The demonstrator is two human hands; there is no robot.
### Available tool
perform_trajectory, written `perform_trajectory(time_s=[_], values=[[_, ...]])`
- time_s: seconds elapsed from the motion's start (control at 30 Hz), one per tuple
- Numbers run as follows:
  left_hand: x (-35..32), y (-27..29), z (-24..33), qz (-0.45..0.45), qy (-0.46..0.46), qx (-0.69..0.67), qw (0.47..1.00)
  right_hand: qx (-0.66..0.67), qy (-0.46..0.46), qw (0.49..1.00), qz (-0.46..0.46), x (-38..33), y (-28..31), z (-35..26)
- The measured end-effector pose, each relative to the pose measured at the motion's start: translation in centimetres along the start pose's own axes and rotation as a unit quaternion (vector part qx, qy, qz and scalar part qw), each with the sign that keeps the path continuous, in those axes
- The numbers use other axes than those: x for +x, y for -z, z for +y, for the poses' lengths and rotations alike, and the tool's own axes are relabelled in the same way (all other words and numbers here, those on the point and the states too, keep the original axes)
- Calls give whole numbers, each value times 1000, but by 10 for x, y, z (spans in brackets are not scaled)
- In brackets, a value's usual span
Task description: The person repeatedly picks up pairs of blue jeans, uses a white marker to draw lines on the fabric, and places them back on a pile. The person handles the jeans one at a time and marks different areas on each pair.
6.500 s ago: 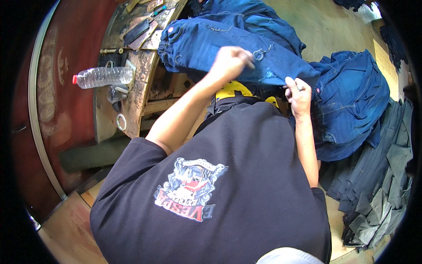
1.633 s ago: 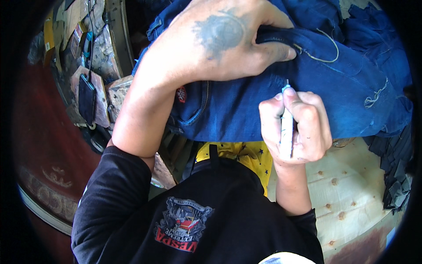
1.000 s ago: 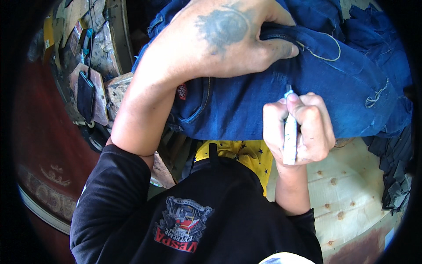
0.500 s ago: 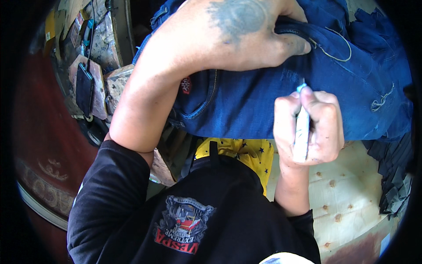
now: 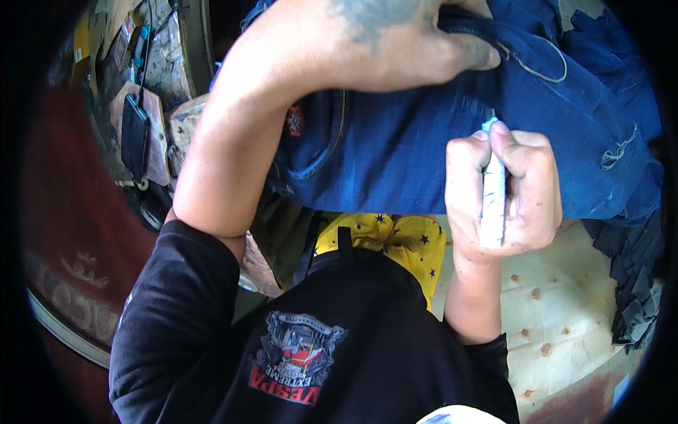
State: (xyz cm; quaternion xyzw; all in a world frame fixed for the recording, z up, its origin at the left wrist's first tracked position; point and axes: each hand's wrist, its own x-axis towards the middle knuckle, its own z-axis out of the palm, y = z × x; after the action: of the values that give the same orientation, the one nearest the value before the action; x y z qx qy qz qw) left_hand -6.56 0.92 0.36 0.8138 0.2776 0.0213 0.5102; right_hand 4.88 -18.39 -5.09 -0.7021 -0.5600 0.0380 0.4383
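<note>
Blue denim jeans (image 5: 402, 155) lie spread in front of me. My left hand (image 5: 395, 46), marked with a tattoo, reaches across their far part. Its thumb presses a seam edge against the curled fingers, which are partly hidden. In my right hand (image 5: 533, 187) is a small craft knife (image 5: 493, 201) with a pale wrapped handle, pinched between thumb and fingers. The narrow tip points away from me at the denim just below the left thumb; I cannot tell whether it touches. A loose pale thread (image 5: 554, 53) loops from the seam, and another tangled thread (image 5: 619, 150) lies farther right.
A dark phone (image 5: 134, 134) with a cable rests among cluttered boards on the left. Below it is a dark red surface (image 5: 78, 212). A pale tufted cushion (image 5: 544, 304) is at the right, beside dark fabric scraps (image 5: 635, 283). Yellow star-patterned cloth (image 5: 420, 244) shows beneath the jeans.
My right hand has moved slightly away from me and to the right, carrying the knife. The left hand has shifted a little farther away, still on the denim.
</note>
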Motion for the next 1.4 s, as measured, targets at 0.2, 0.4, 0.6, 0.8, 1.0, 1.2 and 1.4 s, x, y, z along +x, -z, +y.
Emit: perform_trajectory(time_s=[0.2,0.4,0.6,0.8,1.0,1.2,1.4], values=[[-8,-1,12,-9,-26,97,995,117,29,990,80,-12,21,10],[-5,0,18,-65,19,159,985,177,-136,969,107,-15,31,14],[9,-5,0,38,-26,113,992,58,31,998,0,2,23,16],[16,-17,-26,102,-78,125,984,58,86,994,-19,11,13,15],[18,-24,-29,153,-107,162,969,13,111,994,-7,11,1,13],[20,-27,-28,172,-102,154,967,26,88,995,-44,13,6,11],[16,-23,-21,144,-87,159,973,22,82,996,2,12,3,13]])
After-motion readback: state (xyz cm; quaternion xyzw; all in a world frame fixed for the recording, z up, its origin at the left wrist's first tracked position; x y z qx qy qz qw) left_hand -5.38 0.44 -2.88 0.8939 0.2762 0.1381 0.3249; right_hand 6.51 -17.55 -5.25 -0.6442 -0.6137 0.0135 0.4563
